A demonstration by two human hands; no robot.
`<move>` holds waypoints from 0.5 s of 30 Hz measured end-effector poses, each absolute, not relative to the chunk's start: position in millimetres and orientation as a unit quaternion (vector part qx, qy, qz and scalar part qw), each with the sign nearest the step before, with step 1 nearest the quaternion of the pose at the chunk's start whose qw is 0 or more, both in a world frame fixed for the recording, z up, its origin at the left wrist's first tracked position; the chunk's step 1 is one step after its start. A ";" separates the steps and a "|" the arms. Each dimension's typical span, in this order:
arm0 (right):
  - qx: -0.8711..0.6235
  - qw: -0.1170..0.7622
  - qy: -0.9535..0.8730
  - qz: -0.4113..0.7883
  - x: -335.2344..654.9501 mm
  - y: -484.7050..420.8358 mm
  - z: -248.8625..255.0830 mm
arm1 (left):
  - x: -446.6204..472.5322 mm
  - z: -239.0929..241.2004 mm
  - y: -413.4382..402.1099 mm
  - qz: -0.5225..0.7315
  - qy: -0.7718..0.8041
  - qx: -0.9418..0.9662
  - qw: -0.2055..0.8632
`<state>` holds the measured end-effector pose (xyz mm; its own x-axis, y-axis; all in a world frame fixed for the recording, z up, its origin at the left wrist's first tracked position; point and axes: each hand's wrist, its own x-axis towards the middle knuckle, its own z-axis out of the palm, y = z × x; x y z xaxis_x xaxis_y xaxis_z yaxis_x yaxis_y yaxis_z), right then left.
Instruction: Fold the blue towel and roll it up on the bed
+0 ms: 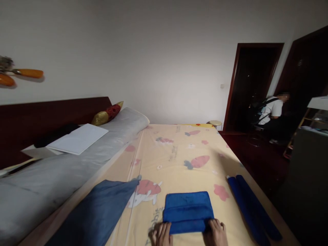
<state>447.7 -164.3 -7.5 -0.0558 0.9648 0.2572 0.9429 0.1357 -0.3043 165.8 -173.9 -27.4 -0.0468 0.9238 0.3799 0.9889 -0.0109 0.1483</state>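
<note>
A bright blue towel (188,206) lies on the patterned bed sheet (176,174) in front of me, its near edge turned over into a thick flat band. My left hand (163,235) is at the near left corner, fingers curled over the band. At the near right corner my right hand (217,233) grips the same band with bent fingers. Both thumbs are mostly hidden. Two rolled blue towels (253,208) lie side by side to the right. On the left a dark blue-grey cloth (99,208) is spread out, one corner pointing away to the right.
A rolled grey cover (102,150) runs along the headboard (51,111), with a white board (79,138) and a red-gold cushion (109,113) on it. The bed's right edge drops to a dark red floor. Beyond, a person (273,111) sits near a doorway; a dark cabinet (307,164) stands right.
</note>
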 end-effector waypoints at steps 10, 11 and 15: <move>-0.635 0.133 -0.752 0.113 422.9 -146.1 -0.7 | 195.7 -17.2 -156.5 -0.107 -0.722 -0.682 -0.035; -0.619 0.143 -0.763 0.120 411.2 -146.5 -4.3 | 205.7 -19.6 -154.6 -0.112 -0.697 -0.707 -0.052; -0.587 0.190 -0.776 0.133 383.9 -146.7 -22.7 | 214.7 -27.8 -149.2 -0.142 -0.578 -0.803 -0.020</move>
